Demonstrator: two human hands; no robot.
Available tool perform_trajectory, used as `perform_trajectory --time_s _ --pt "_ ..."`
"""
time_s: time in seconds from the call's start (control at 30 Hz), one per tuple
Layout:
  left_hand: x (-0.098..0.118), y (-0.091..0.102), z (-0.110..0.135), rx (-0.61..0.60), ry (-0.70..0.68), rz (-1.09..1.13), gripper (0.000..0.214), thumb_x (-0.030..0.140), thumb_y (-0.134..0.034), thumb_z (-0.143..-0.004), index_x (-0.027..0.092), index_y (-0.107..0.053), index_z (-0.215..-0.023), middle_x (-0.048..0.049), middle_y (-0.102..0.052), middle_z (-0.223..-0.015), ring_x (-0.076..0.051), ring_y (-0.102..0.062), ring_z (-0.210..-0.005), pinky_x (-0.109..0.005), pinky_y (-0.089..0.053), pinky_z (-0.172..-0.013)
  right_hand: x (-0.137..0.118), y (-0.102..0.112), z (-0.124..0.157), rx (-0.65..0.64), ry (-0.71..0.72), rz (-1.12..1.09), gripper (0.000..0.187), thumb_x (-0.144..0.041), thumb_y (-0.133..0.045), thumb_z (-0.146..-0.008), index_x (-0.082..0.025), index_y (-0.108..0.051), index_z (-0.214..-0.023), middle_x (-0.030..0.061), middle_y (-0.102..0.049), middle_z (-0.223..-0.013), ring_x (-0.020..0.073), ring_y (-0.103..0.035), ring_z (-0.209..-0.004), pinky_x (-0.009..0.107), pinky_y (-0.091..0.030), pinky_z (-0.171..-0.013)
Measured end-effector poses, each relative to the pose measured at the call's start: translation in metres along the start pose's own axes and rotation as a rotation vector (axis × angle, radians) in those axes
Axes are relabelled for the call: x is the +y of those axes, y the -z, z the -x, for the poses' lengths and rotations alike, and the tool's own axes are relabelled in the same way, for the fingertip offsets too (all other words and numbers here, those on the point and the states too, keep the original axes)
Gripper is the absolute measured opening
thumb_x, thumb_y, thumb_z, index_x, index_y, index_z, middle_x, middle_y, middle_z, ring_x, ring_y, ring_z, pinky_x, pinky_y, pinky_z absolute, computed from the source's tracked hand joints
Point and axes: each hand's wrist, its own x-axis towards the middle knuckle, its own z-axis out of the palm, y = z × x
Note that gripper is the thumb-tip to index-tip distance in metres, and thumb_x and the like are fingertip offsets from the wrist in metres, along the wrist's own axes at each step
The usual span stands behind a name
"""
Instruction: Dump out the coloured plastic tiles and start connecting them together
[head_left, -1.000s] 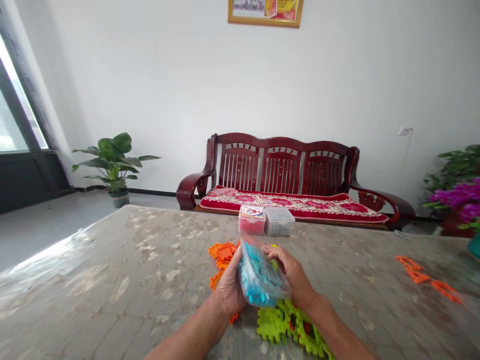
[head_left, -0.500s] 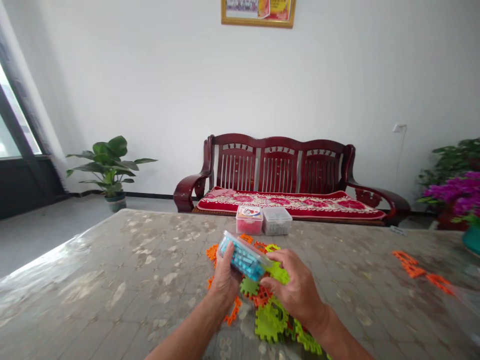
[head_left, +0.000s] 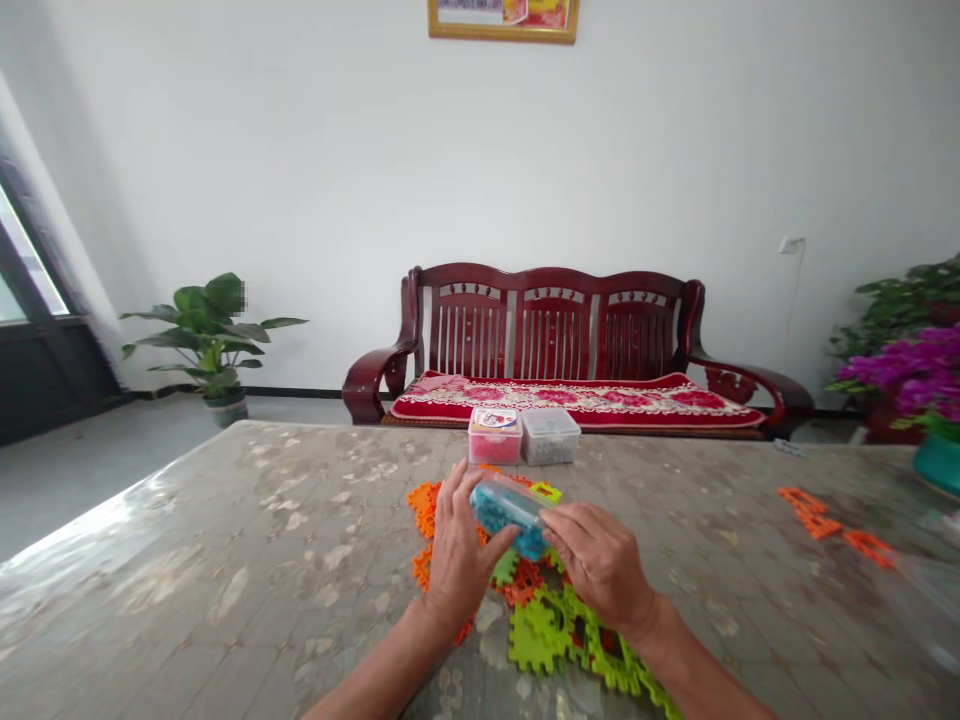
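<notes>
The left hand (head_left: 459,560), thumb spread from its fingers, clasped the left end of a clear box (head_left: 519,491) of blue pieces (head_left: 495,510), the right hand (head_left: 600,562) pinching its right end, its long axis slanting far-left to near-right above green gear-shaped pieces (head_left: 537,632).

Daylight from the left glares off the tabletop (head_left: 247,520).
</notes>
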Motion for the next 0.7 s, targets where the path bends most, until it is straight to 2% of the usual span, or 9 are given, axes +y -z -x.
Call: perform_trajectory --time_s 0.1,0.2,0.37,0.5,0.7 --pt "0.004 0.006 -0.004 -0.09 -0.146 -0.082 0.083 0.047 -0.079 -0.075 0.022 -0.038 -0.143 -0.0185 -0.035 -0.153 -0.039 -0.026 -0.146 -0.062 -0.032 -0.112 -0.004 0.001 0.001 -0.003 0.044 0.052 0.015 -0.019 -0.057 -0.094 -0.018 -0.066 -0.106 0.0065 -0.073 -0.088 0.0188 -0.067 -0.079 0.031 -0.051 -0.072" --pt "0.008 0.009 -0.005 -0.186 -0.218 -0.151 0.077 0.054 -0.083 -0.065 0.026 -0.053 -0.13 -0.0138 -0.043 -0.148 -0.041 -0.024 -0.146 -0.064 -0.028 -0.114 -0.013 -0.001 0.002 -0.013 0.079 0.032 0.014 -0.017 -0.052 -0.096 -0.017 -0.065 -0.101 0.0057 -0.072 -0.083 0.017 -0.067 -0.074 0.029 -0.05 -0.069" --pt "0.018 0.007 0.001 -0.19 -0.198 -0.146 0.06 0.042 -0.084 -0.065 0.022 -0.06 -0.116 -0.0133 -0.047 -0.144 -0.037 -0.03 -0.143 -0.056 -0.032 -0.115 -0.025 -0.005 0.004 -0.027 0.026 -0.063 0.014 -0.014 -0.049 -0.096 -0.018 -0.063 -0.093 0.004 -0.068 -0.076 0.0143 -0.064 -0.068 0.025 -0.048 -0.066" --pt "0.022 0.006 0.002 -0.161 -0.197 -0.109 0.06 0.03 -0.078 -0.065 0.022 -0.057 -0.12 -0.0132 -0.048 -0.142 -0.036 -0.034 -0.141 -0.056 -0.031 -0.116 -0.028 -0.005 0.003 -0.043 -0.044 -0.1 0.018 -0.016 -0.048 -0.097 -0.019 -0.062 -0.085 0.0025 -0.065 -0.072 0.0139 -0.062 -0.067 0.024 -0.046 -0.065" --pt "0.014 0.004 0.01 -0.2 -0.257 -0.079 0.09 0.027 -0.071 -0.064 0.021 -0.034 -0.146 -0.0173 -0.034 -0.154 -0.038 -0.026 -0.146 -0.058 -0.028 -0.117 -0.033 -0.004 -0.002 -0.066 -0.162 -0.143 0.028 -0.02 -0.046 -0.099 -0.02 -0.058 -0.074 0.0 -0.059 -0.066 0.0122 -0.057 -0.06 0.024 -0.041 -0.061"
